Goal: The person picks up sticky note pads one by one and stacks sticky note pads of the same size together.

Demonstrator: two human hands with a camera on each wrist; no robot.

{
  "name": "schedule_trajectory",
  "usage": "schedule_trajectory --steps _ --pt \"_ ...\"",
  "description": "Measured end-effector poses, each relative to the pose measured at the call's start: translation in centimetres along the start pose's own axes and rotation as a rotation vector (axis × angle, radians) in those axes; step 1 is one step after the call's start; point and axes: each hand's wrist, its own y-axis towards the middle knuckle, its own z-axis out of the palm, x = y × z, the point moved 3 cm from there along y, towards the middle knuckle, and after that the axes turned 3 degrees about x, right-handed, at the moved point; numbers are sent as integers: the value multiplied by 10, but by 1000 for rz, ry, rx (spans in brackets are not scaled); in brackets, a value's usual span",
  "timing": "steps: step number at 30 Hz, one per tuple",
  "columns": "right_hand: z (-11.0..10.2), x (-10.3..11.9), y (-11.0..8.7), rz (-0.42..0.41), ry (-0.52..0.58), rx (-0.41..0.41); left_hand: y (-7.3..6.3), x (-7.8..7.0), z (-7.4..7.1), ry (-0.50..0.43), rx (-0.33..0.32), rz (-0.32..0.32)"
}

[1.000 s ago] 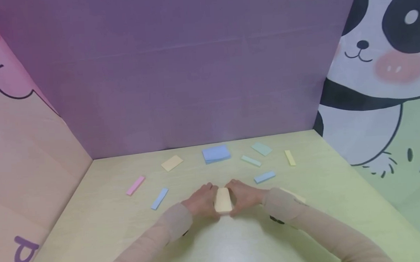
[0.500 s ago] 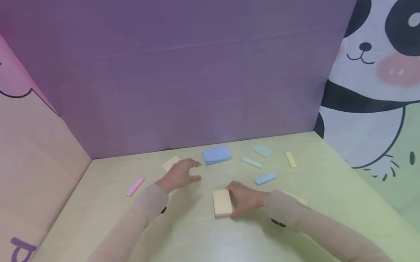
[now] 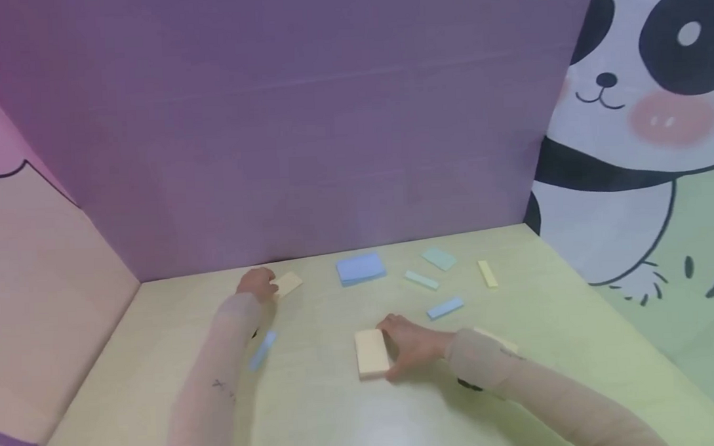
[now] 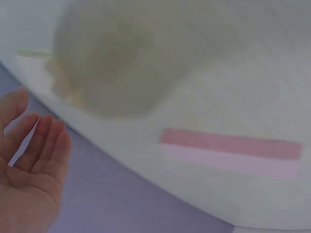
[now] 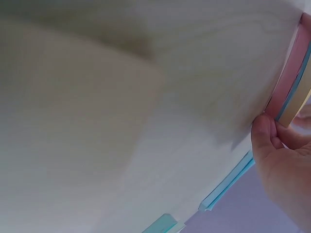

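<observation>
My right hand [image 3: 417, 345] grips the right side of a pale yellow-topped stack of sticky notes [image 3: 372, 354] at the table's middle. In the right wrist view, pink, blue and yellow layers [image 5: 290, 82] show along the stack's edge, pinched between thumb and fingers. Far left, my left hand [image 3: 257, 283] is beside a light orange sticky note pad [image 3: 288, 284]; whether it touches the pad is unclear. In the left wrist view the fingers of that hand [image 4: 36, 160] are extended and slightly bent, and a pink strip pad [image 4: 231, 148] lies off to the right.
A blue pad [image 3: 361, 269] lies at the back. Right of it are a green strip [image 3: 421, 280], a green square pad [image 3: 438, 259], a yellow strip [image 3: 487, 274] and a blue strip [image 3: 445, 308]. Another blue strip [image 3: 263, 350] lies beside the left forearm. A purple wall [image 3: 306, 126] bounds the back.
My left hand has let go of the stack and moved left and away to the orange pad. My right hand keeps hold of the stack. The left arm now covers the pink strip in the head view.
</observation>
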Motion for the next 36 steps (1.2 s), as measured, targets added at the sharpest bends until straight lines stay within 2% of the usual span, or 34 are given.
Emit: schedule_trajectory --steps 4,8,12,19,28,34,36 --pt "0 0 1 -6 -8 -3 -2 7 10 -37 24 -69" --pt "1 0 1 -9 -8 -6 -1 7 15 -45 -12 -68" --pt "2 0 1 -11 -10 -11 0 3 18 -28 -33 -85" --pt "1 1 1 1 8 -5 1 -8 24 12 3 -193" --pt "-1 1 1 5 -4 -9 -1 -28 26 101 -23 -217" --pt "-2 4 -1 -3 -18 -4 -6 -36 25 103 -19 -232" --pt "-2 5 -2 1 -13 2 -7 -35 22 103 -28 -208"
